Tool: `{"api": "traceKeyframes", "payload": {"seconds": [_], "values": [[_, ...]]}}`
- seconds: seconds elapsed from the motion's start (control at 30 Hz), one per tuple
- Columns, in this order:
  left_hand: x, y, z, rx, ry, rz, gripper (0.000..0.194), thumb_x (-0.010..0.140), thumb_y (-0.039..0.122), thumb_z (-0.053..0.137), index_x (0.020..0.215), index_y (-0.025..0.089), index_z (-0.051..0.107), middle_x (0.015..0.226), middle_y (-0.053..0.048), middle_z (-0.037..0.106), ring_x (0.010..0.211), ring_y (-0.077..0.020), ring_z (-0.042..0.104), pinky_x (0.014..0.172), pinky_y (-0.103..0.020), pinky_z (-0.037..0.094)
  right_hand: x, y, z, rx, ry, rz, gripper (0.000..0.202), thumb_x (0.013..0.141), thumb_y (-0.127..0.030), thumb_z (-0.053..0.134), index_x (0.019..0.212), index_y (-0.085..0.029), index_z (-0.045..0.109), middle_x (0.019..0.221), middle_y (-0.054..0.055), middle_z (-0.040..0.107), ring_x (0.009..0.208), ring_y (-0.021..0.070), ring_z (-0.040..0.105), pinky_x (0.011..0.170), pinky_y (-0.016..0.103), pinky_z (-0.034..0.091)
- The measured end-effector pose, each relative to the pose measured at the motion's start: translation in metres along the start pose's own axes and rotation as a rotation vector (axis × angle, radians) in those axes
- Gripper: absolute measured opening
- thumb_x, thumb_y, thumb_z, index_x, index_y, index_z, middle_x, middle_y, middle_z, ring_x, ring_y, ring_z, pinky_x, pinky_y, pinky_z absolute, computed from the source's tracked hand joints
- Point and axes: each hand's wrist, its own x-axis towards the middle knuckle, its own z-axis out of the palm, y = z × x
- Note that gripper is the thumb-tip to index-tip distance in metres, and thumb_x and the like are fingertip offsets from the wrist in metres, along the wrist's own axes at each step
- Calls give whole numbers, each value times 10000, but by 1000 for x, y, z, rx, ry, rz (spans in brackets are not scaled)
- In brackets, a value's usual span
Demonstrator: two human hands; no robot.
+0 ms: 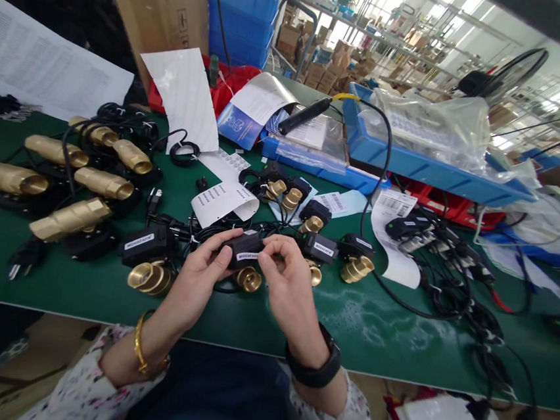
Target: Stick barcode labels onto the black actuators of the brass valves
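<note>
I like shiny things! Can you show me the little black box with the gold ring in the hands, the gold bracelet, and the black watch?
Small black motor valve with brass fitting [242,251], head view, its black labelled body.
Gold bangle bracelet [139,348], head view, its outer curve.
Black wristwatch [314,372], head view, its strap.

Both hands [249,273] holding black valve [245,251], green table [372,324]

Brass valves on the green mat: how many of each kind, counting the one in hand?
Long brass valves, left: 6
Short black-capped brass valves, middle: 8, counting the one held by left hand and right hand
Total: 14; the tangle at right is too cluttered to count.
</note>
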Motion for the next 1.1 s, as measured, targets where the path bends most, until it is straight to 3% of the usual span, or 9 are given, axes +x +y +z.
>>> {"api": "traceKeyframes", "payload": {"seconds": [0.27, 0.53, 1.1], "values": [[1, -1, -3, -19, 29, -20, 424, 851, 460, 500, 1135, 155, 583, 1237, -113, 567, 1144, -264, 510, 801, -306, 514, 10, 9, 0, 13, -21, 69, 65, 790, -204, 523, 727, -190, 531, 949, 45, 545, 919, 187, 529, 765, 291, 435], [2, 1, -3, -20, 9, -14, 423, 807, 432, 588, 1151, 186, 579, 1204, -86, 592, 1060, -234, 558, 794, -290, 511, 9, 9, 7, 87, 2, 121, 65, 777, -217, 532, 723, -182, 539, 930, 54, 567, 879, 191, 543, 742, 295, 449], [1, -1, -3, -48, 26, -7, 404, 848, 429, 537, 1159, 172, 560, 1216, -86, 576, 1083, -219, 543, 779, -271, 514, 9, 8, 13, 145, 47, 157, 83, 742, -232, 561, 683, -174, 552, 944, 64, 561, 893, 209, 543, 734, 316, 455]]}}
